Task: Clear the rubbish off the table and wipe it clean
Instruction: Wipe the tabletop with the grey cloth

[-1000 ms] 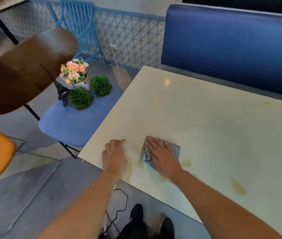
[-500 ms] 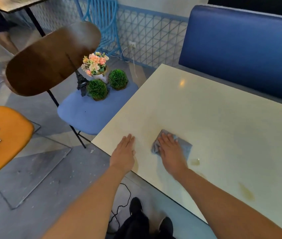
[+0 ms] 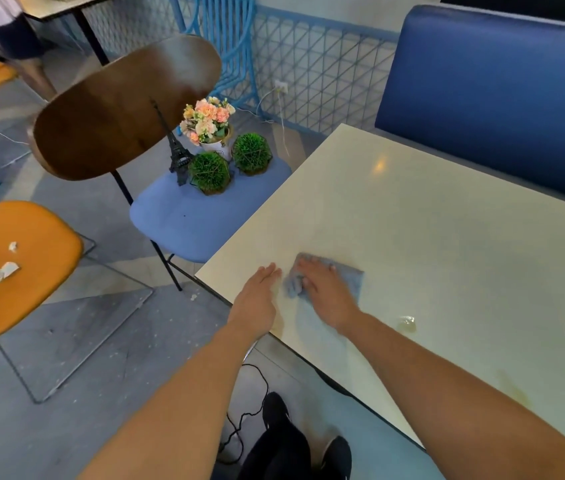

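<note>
A cream table (image 3: 430, 216) fills the right of the head view. Near its left front corner lies a grey-blue cloth (image 3: 352, 277), and my right hand (image 3: 326, 292) presses flat on it with straight fingers. My left hand (image 3: 257, 299) rests flat on the table edge just left of the cloth, fingers straight. A small wet yellowish stain (image 3: 407, 323) sits to the right of my right wrist, and a fainter brown smear (image 3: 513, 389) lies further right beside my forearm.
A blue-seated chair (image 3: 184, 220) with a dark wooden back stands left of the table, bearing a flower pot (image 3: 210, 124), two green balls and a small tower model. An orange chair (image 3: 21, 265) holds paper scraps. A blue bench (image 3: 499, 91) lines the far side. A black cable (image 3: 257, 386) runs on the floor.
My view has swung left. My right hand has slid the cloth slightly left toward the table corner, and my left hand's fingers have straightened from curled to flat.
</note>
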`<action>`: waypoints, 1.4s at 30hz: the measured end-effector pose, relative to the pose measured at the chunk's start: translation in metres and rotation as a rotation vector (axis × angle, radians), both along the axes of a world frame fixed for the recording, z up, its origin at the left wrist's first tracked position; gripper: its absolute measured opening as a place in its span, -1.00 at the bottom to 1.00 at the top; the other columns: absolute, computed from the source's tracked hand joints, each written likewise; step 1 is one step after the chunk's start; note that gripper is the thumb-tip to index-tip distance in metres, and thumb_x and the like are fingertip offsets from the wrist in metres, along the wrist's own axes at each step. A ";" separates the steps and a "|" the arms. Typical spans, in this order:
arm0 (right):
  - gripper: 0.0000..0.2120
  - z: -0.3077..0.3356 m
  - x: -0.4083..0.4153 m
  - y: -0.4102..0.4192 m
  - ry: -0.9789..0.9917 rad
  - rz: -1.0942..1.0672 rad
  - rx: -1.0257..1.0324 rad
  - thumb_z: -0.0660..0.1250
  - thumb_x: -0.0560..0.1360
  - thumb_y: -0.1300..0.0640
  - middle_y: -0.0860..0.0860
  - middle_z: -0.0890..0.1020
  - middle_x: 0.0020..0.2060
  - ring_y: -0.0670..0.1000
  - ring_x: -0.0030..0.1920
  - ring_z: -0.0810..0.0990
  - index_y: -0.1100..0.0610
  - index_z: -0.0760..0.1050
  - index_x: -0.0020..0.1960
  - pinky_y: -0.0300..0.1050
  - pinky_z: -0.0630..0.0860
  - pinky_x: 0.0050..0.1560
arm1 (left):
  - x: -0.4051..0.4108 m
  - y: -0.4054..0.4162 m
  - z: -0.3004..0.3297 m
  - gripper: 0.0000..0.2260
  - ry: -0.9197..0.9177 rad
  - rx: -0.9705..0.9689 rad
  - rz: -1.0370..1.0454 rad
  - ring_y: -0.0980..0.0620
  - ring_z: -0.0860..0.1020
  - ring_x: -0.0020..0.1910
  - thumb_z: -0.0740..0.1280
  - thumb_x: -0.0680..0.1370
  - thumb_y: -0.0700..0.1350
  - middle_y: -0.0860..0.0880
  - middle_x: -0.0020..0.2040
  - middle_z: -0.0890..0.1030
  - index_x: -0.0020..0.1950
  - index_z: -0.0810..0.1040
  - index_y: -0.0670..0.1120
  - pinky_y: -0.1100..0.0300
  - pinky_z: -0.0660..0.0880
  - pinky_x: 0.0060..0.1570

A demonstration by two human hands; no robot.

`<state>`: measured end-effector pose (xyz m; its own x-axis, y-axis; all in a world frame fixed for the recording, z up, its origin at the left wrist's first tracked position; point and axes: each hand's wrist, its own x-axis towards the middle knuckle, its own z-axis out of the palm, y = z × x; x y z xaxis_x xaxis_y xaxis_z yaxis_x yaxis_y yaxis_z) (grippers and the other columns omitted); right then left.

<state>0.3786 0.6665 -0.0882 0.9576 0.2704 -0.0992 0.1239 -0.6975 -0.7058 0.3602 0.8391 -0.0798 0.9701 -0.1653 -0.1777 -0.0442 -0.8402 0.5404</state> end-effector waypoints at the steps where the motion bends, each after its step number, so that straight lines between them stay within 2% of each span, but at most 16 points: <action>1: -0.58 -0.001 -0.015 0.003 -0.046 0.102 -0.018 0.06 0.64 0.30 -0.01 0.28 0.50 -0.04 0.54 0.06 0.15 0.31 0.49 -0.16 -0.19 0.46 | 0.000 0.003 0.000 -0.46 -0.015 -0.027 -0.006 -0.03 0.11 0.56 0.08 0.56 -0.40 -0.04 0.57 0.17 0.54 0.23 -0.14 0.19 0.03 0.51; 3: -0.55 -0.006 -0.033 -0.006 -0.134 0.211 -0.033 0.06 0.65 0.30 -0.06 0.22 0.52 -0.14 0.52 0.01 0.11 0.25 0.52 -0.24 -0.23 0.45 | -0.001 0.008 -0.002 -0.50 -0.043 -0.043 -0.004 -0.13 0.22 0.50 0.09 0.54 -0.41 -0.11 0.52 0.27 0.49 0.32 -0.20 0.24 0.08 0.46; 4: -0.54 -0.009 -0.034 -0.016 -0.146 0.220 -0.060 0.07 0.65 0.29 -0.06 0.21 0.53 -0.13 0.53 0.02 0.09 0.24 0.53 -0.23 -0.22 0.46 | -0.003 0.010 0.000 -0.49 -0.053 -0.023 0.005 -0.12 0.26 0.47 0.10 0.53 -0.43 -0.08 0.50 0.30 0.48 0.34 -0.19 0.26 0.13 0.43; 7: -0.55 -0.010 -0.018 -0.040 -0.105 0.061 -0.190 0.05 0.66 0.26 -0.02 0.17 0.55 -0.01 0.57 0.04 0.10 0.21 0.54 -0.11 -0.13 0.50 | -0.014 0.014 0.007 -0.51 -0.087 0.115 0.052 -0.03 0.23 0.39 0.14 0.60 -0.33 0.03 0.47 0.29 0.51 0.32 -0.03 0.21 0.28 0.27; 9: -0.55 -0.010 -0.020 -0.033 -0.127 -0.082 -0.246 0.05 0.66 0.20 -0.03 0.16 0.56 -0.01 0.57 0.01 0.10 0.18 0.55 -0.07 -0.16 0.51 | -0.023 0.017 0.011 -0.57 -0.131 0.196 0.073 -0.03 0.23 0.37 0.14 0.64 -0.21 0.03 0.45 0.28 0.51 0.31 0.03 0.18 0.28 0.23; 12: -0.54 -0.011 -0.053 0.010 -0.144 -0.050 -0.156 0.10 0.60 0.13 -0.02 0.28 0.52 0.00 0.55 0.10 0.08 0.30 0.50 -0.06 -0.16 0.49 | -0.031 0.018 0.007 -0.57 -0.148 0.176 0.110 -0.03 0.22 0.37 0.15 0.64 -0.25 0.02 0.46 0.30 0.49 0.34 0.02 0.20 0.29 0.25; 15: -0.53 -0.010 -0.094 0.032 -0.212 0.097 -0.117 0.03 0.56 0.01 -0.09 0.37 0.46 -0.05 0.51 0.20 -0.01 0.44 0.41 -0.03 -0.07 0.51 | -0.033 0.017 0.003 -0.50 -0.148 0.098 0.146 -0.01 0.21 0.37 0.15 0.58 -0.36 0.03 0.47 0.31 0.49 0.36 0.00 0.29 0.24 0.26; 20: -0.61 -0.016 -0.116 0.000 -0.317 0.130 -0.187 0.13 0.56 0.06 -0.13 0.47 0.38 -0.10 0.45 0.33 -0.03 0.51 0.34 -0.12 0.02 0.51 | -0.039 0.017 0.005 -0.44 -0.146 0.079 0.116 -0.02 0.19 0.40 0.12 0.57 -0.42 0.04 0.52 0.25 0.52 0.30 -0.02 0.32 0.17 0.33; 26: -0.59 -0.013 -0.087 0.048 -0.299 0.084 -0.267 0.09 0.53 0.04 -0.07 0.54 0.32 0.04 0.37 0.46 0.00 0.55 0.29 0.14 0.36 0.39 | -0.038 0.025 0.011 -0.39 -0.063 0.051 0.060 0.01 0.16 0.44 0.17 0.51 -0.43 0.05 0.55 0.20 0.53 0.27 -0.06 0.39 0.06 0.37; 28: -0.59 -0.015 -0.090 0.042 -0.324 0.093 -0.282 0.09 0.53 0.05 -0.07 0.54 0.32 0.03 0.37 0.46 0.00 0.55 0.29 0.12 0.35 0.40 | -0.037 0.026 0.011 -0.38 -0.058 0.051 0.067 0.02 0.16 0.44 0.16 0.51 -0.45 0.07 0.55 0.20 0.53 0.27 -0.05 0.39 0.06 0.37; 30: -0.61 -0.017 -0.108 0.028 -0.373 0.106 -0.292 0.10 0.53 0.08 -0.08 0.54 0.32 0.02 0.37 0.46 0.00 0.57 0.26 0.05 0.26 0.43 | -0.038 0.025 0.010 -0.36 -0.057 0.064 0.073 0.03 0.15 0.44 0.13 0.51 -0.45 0.08 0.55 0.18 0.54 0.25 -0.03 0.39 0.06 0.37; 34: -0.63 -0.017 -0.117 0.021 -0.385 0.064 -0.316 0.10 0.54 0.08 -0.08 0.55 0.29 0.03 0.37 0.46 0.00 0.57 0.24 0.05 0.16 0.42 | -0.040 0.022 0.012 -0.38 -0.034 0.068 0.061 0.03 0.11 0.47 0.11 0.54 -0.43 0.08 0.57 0.13 0.57 0.18 -0.04 0.36 0.04 0.39; 39: -0.60 -0.008 -0.097 0.047 -0.293 0.026 -0.310 0.07 0.56 0.00 -0.05 0.53 0.29 0.06 0.36 0.43 -0.02 0.53 0.29 0.13 0.28 0.43 | -0.037 0.024 0.013 -0.41 -0.025 0.081 0.048 0.02 0.11 0.47 0.13 0.55 -0.39 0.05 0.57 0.13 0.56 0.19 -0.06 0.32 0.07 0.41; 42: -0.61 -0.011 -0.111 0.034 -0.297 0.054 -0.274 0.08 0.58 0.01 -0.05 0.51 0.31 0.03 0.38 0.41 -0.01 0.51 0.32 0.12 0.27 0.45 | -0.039 0.019 0.012 -0.44 -0.006 0.109 0.070 0.04 0.09 0.48 0.11 0.59 -0.35 0.08 0.57 0.11 0.57 0.17 -0.03 0.29 0.12 0.41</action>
